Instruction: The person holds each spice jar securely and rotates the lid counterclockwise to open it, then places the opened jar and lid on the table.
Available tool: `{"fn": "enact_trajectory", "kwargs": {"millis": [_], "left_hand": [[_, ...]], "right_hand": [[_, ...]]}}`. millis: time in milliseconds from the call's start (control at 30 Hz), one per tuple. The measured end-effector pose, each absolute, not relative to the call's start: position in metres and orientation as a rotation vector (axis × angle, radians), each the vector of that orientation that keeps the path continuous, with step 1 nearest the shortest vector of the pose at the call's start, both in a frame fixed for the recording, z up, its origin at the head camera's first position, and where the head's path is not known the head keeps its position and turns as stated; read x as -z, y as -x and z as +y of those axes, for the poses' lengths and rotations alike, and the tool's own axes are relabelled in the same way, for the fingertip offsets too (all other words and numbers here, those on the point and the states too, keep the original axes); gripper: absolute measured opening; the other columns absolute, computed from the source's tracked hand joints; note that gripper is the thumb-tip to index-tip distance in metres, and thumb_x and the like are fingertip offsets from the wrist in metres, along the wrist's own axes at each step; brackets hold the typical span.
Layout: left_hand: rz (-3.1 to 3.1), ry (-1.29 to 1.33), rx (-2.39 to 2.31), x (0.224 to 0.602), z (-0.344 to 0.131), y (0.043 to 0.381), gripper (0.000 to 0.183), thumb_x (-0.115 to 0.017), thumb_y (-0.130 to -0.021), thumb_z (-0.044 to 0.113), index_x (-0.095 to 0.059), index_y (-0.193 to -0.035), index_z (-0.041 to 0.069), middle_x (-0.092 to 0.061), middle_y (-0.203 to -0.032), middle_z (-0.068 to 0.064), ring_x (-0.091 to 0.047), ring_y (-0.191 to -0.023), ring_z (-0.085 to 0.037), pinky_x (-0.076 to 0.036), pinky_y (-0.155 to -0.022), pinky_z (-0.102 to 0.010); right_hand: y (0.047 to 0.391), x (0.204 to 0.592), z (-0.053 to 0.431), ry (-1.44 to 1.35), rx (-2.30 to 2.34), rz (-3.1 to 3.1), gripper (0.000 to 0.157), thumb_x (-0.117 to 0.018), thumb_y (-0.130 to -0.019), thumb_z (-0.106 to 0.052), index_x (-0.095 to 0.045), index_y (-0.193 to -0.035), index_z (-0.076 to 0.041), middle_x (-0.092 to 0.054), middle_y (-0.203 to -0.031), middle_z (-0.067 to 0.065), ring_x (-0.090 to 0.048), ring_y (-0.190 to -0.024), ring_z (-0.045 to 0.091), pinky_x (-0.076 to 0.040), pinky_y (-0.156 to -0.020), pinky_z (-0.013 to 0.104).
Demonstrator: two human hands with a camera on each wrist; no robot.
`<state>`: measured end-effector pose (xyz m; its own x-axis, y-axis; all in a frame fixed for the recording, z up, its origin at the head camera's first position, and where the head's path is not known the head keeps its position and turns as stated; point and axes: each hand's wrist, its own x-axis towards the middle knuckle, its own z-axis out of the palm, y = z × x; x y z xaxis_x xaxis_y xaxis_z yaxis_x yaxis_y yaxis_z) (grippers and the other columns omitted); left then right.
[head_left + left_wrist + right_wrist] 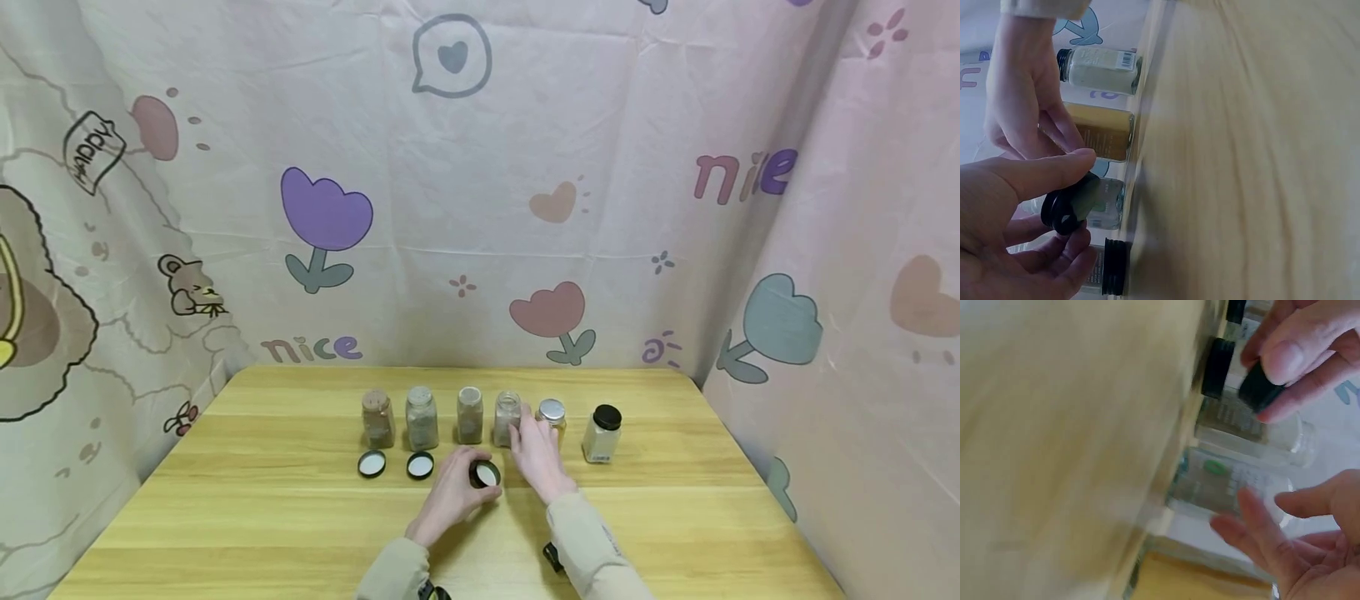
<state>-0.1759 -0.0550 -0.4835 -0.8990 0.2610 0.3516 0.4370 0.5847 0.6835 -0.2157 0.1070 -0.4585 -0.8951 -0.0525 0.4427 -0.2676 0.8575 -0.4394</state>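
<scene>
My left hand (455, 487) pinches a round black lid (486, 474) between thumb and fingers, its pale inner face showing in the head view. The same lid (1063, 206) appears in the left wrist view in front of a jar. My right hand (536, 450) is at the right side of an uncapped glass jar (506, 423) of greyish powder. In the right wrist view the right fingers (1260, 534) are spread and overlap this jar (1219, 481), with a gap between thumb and index finger. The jar stands upright.
Left of that jar stand three uncapped jars: reddish brown (378, 421), grey (422, 423) and brownish (470, 421). Two black lids (372, 463) (420, 465) lie before them. To the right are a silver-topped jar (552, 410) of yellow powder and a black-capped jar (602, 437). Curtains surround the table.
</scene>
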Motion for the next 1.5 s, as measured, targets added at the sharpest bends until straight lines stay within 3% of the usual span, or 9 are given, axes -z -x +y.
{"fn": "enact_trajectory", "kwargs": {"millis": [67,200,467,700,867,967,1100,1267,1500], "left_hand": [[-2.595,0.594,1.192,0.484,-0.053,0.177,0.046,-0.086,-0.075,0.017,-0.069,-0.113,-0.002,-0.069,-0.11,-0.015,-0.065,-0.1,-0.033,-0.056,-0.086,-0.05],[-2.631,0.58,1.195,0.481,-0.048,0.179,0.046,-0.084,-0.076,0.014,-0.068,-0.115,-0.004,-0.064,-0.108,-0.014,-0.062,-0.097,-0.029,-0.056,-0.084,-0.04],[-2.697,0.555,1.099,0.478,-0.037,0.189,0.046,-0.083,-0.079,0.015,-0.067,-0.118,-0.003,-0.061,-0.108,-0.011,-0.061,-0.097,-0.026,-0.056,-0.085,-0.04],[-2.688,0.561,0.969,0.485,-0.032,0.204,0.043,-0.086,-0.074,0.013,-0.069,-0.111,-0.003,-0.07,-0.106,-0.015,-0.065,-0.099,-0.031,-0.056,-0.087,-0.046],[-2.671,0.571,0.986,0.487,-0.031,0.208,0.041,-0.086,-0.072,0.009,-0.068,-0.106,-0.004,-0.073,-0.103,-0.017,-0.068,-0.098,-0.032,-0.058,-0.087,-0.045],[-2.668,0.581,0.984,0.488,-0.031,0.21,0.039,-0.086,-0.072,0.008,-0.068,-0.104,-0.003,-0.073,-0.102,-0.017,-0.07,-0.096,-0.032,-0.059,-0.085,-0.043],[-2.672,0.582,0.983,0.489,-0.031,0.212,0.038,-0.085,-0.072,0.005,-0.068,-0.104,-0.004,-0.073,-0.103,-0.018,-0.069,-0.097,-0.033,-0.059,-0.084,-0.043],[-2.696,0.55,1.009,0.486,-0.033,0.208,0.043,-0.085,-0.07,0.004,-0.067,-0.108,-0.005,-0.072,-0.106,-0.019,-0.067,-0.102,-0.035,-0.057,-0.09,-0.047],[-2.693,0.466,1.2,0.477,-0.039,0.196,0.046,-0.084,-0.076,0.011,-0.065,-0.116,-0.002,-0.068,-0.113,-0.018,-0.06,-0.105,-0.031,-0.054,-0.092,-0.048]], "right_hand": [[0.212,0.455,0.111,-0.241,-0.72,-2.613,0.01,-0.066,-0.093,-0.009,-0.066,-0.086,-0.002,-0.062,-0.062,0.005,-0.058,-0.061,0.022,-0.05,-0.059,0.037],[0.204,0.447,0.122,-0.25,-0.812,-2.57,0.024,-0.064,-0.091,-0.005,-0.067,-0.067,-0.009,-0.063,-0.057,-0.001,-0.048,-0.049,0.008,-0.042,-0.047,0.022],[0.2,0.446,0.146,-0.253,-1.145,-2.338,0.017,-0.064,-0.091,-0.003,-0.074,-0.077,-0.004,-0.068,-0.058,0.005,-0.048,-0.041,-0.005,-0.042,-0.038,0.014],[0.206,0.456,0.158,-0.288,-1.253,-1.947,0.01,-0.068,-0.088,0.006,-0.074,-0.08,0.004,-0.067,-0.06,0.01,-0.051,-0.053,-0.01,-0.045,-0.045,0.008],[0.207,0.458,0.159,-0.282,-1.268,-1.863,0.012,-0.068,-0.084,0.011,-0.074,-0.093,0.007,-0.067,-0.076,0.016,-0.055,-0.066,-0.001,-0.05,-0.054,0.007],[0.207,0.458,0.158,-0.265,-1.29,-1.896,0.026,-0.067,-0.081,0.014,-0.071,-0.105,0.007,-0.064,-0.092,0.02,-0.056,-0.076,0.011,-0.054,-0.062,0.011],[0.207,0.459,0.157,-0.231,-1.331,-2.005,0.045,-0.067,-0.077,0.013,-0.063,-0.122,0.005,-0.059,-0.119,0.022,-0.057,-0.099,0.029,-0.06,-0.083,0.035],[0.208,0.459,0.158,-0.243,-1.415,-2.187,0.066,-0.061,-0.074,0.012,-0.05,-0.138,0.002,-0.046,-0.144,0.023,-0.045,-0.132,0.04,-0.045,-0.11,0.06],[0.21,0.458,0.162,-0.197,-1.519,-2.393,0.086,-0.059,-0.073,0.012,-0.032,-0.153,-0.007,-0.03,-0.16,0.023,-0.032,-0.146,0.045,-0.029,-0.121,0.066]]}}
